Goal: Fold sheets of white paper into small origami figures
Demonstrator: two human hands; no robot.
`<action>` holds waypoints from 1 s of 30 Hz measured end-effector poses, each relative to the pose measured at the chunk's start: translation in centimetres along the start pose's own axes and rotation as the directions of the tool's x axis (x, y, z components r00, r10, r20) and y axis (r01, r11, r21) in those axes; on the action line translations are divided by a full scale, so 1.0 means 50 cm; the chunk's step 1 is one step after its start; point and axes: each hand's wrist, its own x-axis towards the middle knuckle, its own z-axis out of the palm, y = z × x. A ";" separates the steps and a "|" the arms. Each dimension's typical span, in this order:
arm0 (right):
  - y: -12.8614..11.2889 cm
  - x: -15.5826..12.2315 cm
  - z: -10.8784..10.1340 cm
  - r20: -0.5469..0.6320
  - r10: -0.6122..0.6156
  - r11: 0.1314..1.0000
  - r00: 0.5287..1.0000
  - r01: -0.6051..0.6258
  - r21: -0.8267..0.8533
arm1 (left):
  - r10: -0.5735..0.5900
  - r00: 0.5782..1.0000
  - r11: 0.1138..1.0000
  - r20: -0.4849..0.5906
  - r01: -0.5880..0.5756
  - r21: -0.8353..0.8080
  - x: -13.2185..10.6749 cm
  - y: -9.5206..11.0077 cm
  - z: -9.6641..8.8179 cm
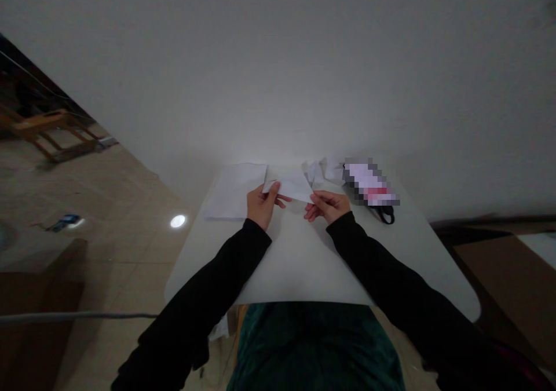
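Observation:
A folded sheet of white paper [292, 186] is held up between my two hands above the white table [299, 263]. My left hand [262, 203] pinches its left end, the thumb on top. On the other side my right hand [326, 205] grips the lower right corner between thumb and fingers. To the left, partly behind my left hand, lies a stack of plain white paper [232, 193]. Just beyond my right hand are folded paper pieces [315, 172], whose exact shape I cannot make out.
A phone-like object [371, 183], blurred out, with a black loop [386, 214], rests on the table's right side. A pale wall [295, 78] rises behind the table. Cardboard [506, 281] is at right; a wooden chair [46, 123] stands far left. A grey cable [78, 317] crosses lower left.

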 end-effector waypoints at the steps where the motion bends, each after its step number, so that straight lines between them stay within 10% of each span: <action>1: -0.001 0.001 0.000 -0.003 0.003 1.000 1.000 -0.003 0.016 | 0.009 0.999 0.999 0.048 -0.008 -0.034 0.002 -0.001 -0.003; 5: -0.004 0.004 -0.004 -0.009 0.047 0.994 0.999 -0.046 0.097 | 0.079 0.982 0.996 0.173 -0.073 -0.043 0.010 -0.002 -0.017; 12: -0.027 0.001 -0.015 -0.008 0.108 0.984 0.994 -0.106 0.141 | 0.128 0.990 0.991 -0.057 -0.126 0.032 0.015 0.009 -0.021; 21: -0.042 -0.013 -0.017 -0.009 0.213 0.962 0.977 -0.208 0.179 | 0.031 0.997 0.998 0.067 -0.034 0.044 0.024 0.026 -0.047; 30: -0.035 -0.013 -0.007 -0.017 0.015 1.000 1.000 -0.015 0.001 | -0.003 1.000 0.991 -0.023 0.006 0.131 0.022 0.030 -0.045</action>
